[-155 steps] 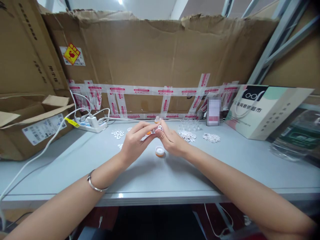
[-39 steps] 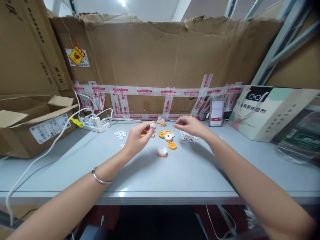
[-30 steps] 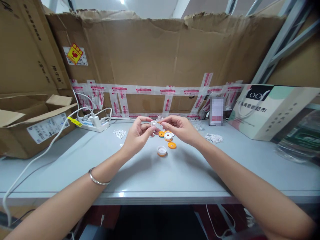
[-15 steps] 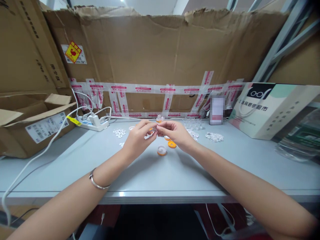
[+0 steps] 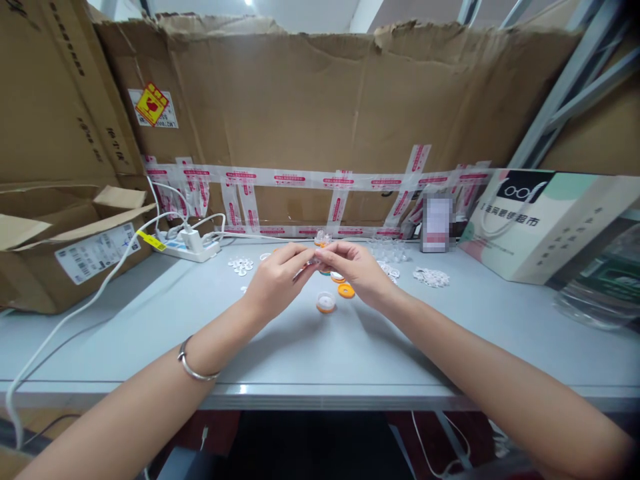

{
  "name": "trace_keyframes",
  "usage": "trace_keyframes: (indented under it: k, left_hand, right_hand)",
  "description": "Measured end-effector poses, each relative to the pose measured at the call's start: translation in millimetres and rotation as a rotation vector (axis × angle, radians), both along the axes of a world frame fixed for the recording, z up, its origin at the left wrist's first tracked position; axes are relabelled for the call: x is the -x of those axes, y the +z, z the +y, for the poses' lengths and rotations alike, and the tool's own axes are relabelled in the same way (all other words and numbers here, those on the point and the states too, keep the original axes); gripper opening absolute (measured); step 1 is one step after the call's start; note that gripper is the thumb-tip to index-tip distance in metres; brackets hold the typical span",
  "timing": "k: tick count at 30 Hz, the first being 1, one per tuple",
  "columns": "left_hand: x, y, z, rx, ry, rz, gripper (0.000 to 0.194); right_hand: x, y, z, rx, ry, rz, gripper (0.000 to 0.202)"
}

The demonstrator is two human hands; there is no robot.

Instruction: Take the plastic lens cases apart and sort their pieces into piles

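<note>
My left hand (image 5: pixel 281 275) and my right hand (image 5: pixel 354 268) meet fingertip to fingertip above the grey table. Between them is a small clear piece (image 5: pixel 306 267), mostly covered by the fingers, so its kind stays hidden. Both hands are closed in a pinch around it. Below them on the table stands a round clear-and-white case with an orange base (image 5: pixel 325 303). Beside that case lies a flat orange ring (image 5: pixel 345 291). Another white-and-orange round piece (image 5: pixel 337 277) is partly hidden by my right hand. Behind the fingers sits an orange piece topped with small clear parts (image 5: pixel 323 237).
Small white parts lie in piles, one at left (image 5: pixel 241 266) and one at right (image 5: pixel 431 277). Clear cups (image 5: pixel 393 251) stand at the back. A phone (image 5: pixel 435 224), paper bag (image 5: pixel 540 227), large bottle (image 5: pixel 600 287), power strip (image 5: pixel 195 250) and open carton (image 5: pixel 75 247) surround the work area.
The fingertips of both hands have drawn closer together, covering more of the small piece; the orange seen at my left fingers is now mostly hidden. The whole view has shifted slightly.
</note>
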State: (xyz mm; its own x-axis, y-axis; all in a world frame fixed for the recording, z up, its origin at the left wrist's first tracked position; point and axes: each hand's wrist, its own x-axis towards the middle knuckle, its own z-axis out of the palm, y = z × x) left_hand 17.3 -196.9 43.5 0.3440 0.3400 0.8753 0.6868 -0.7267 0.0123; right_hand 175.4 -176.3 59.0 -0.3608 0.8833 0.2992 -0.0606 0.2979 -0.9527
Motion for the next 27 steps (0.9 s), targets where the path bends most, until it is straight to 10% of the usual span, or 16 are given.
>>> trace_keyframes:
  k: [27]
  left_hand:
    - [-4.5, -1.7, 2.7, -0.003, -0.126, -0.198, 0.014]
  right_hand:
    - [7.0, -5.1, -1.5, 0.086, 0.009, 0.135, 0.022]
